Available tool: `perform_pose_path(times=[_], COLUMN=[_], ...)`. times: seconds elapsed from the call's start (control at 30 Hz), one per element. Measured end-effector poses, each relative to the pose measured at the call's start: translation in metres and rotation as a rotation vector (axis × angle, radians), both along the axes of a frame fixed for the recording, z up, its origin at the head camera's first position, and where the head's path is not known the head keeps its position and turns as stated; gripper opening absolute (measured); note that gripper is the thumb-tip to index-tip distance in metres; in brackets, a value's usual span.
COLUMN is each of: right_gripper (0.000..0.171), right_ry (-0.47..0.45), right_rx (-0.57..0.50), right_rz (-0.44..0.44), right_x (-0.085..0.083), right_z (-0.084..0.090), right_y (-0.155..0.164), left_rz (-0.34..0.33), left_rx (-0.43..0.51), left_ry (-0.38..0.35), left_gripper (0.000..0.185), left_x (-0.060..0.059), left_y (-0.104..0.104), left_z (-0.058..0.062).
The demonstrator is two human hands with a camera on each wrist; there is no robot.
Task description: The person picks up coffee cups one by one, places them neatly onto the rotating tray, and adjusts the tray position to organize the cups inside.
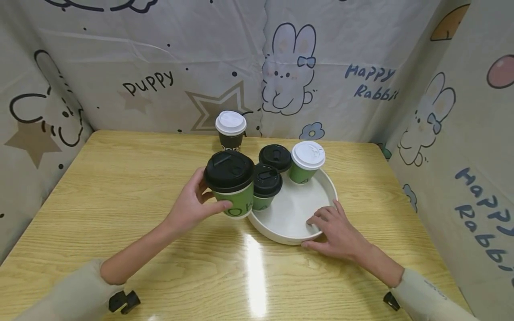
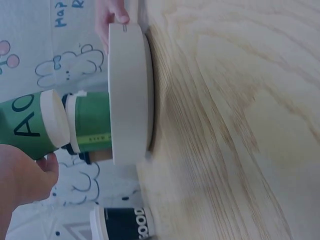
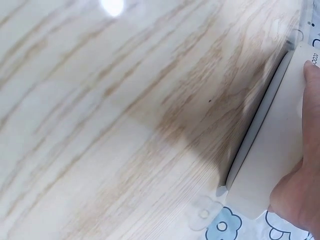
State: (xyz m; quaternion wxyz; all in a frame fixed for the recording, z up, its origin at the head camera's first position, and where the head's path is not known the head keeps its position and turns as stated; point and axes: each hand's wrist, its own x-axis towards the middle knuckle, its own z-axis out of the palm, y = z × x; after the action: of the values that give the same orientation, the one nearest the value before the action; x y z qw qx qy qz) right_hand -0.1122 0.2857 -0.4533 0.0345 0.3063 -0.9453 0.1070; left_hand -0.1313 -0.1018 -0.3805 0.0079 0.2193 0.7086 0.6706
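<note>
Bench point(image 1: 120, 191) spans the lower frame; white tray point(image 1: 299, 203) sits right of centre, its lower-right rim pinched by right grip point(image 1: 335, 232). Left grip point(image 1: 190, 203) holds green cup point(image 1: 238, 198) at the frame's middle; probably it is best to carry it upright, clear of the neighbouring black-lidded cup point(image 1: 268, 180), with tray steady

- Left sleeve point(image 1: 76, 290), eight o'clock in the head view: pale grey-green.
- Left fitting point(image 1: 118, 301), at its four o'clock: black, two-part.
- Right sleeve point(image 1: 425, 294), four o'clock: pale, faintly marked.
- Right fitting point(image 1: 391, 301), at its nine o'clock: small, black.
</note>
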Motion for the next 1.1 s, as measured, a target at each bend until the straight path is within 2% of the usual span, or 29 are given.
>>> perform_pose_path(times=[0.2, 0.5, 0.7, 0.9, 1.1], right_gripper=[0.057, 0.055, 0.055, 0.054, 0.054], right_ry=[0.015, 0.022, 0.044, 0.06, 0.079], right_rx=[-0.01, -0.015, -0.023, -0.028, -0.037], right_rz=[0.006, 0.012, 0.022, 0.029, 0.038], right_x=[0.0, -0.001, 0.0, 0.001, 0.002], right_z=[0.0, -0.001, -0.003, -0.004, -0.004], right_y=[0.0, -0.001, -0.001, -0.001, -0.001], left_rz=[-0.03, -0.073, -0.096, -0.11, -0.11], left_rx=[-0.041, -0.045, -0.042, -0.039, -0.04], left_ry=[0.001, -0.021, -0.042, -0.033, -0.033], left_gripper=[0.077, 0.075, 0.075, 0.078, 0.081], left_x=[0.008, 0.021, 0.023, 0.025, 0.024], left_y=[0.014, 0.039, 0.053, 0.066, 0.079], left_z=[0.003, 0.002, 0.001, 0.0, -0.005])
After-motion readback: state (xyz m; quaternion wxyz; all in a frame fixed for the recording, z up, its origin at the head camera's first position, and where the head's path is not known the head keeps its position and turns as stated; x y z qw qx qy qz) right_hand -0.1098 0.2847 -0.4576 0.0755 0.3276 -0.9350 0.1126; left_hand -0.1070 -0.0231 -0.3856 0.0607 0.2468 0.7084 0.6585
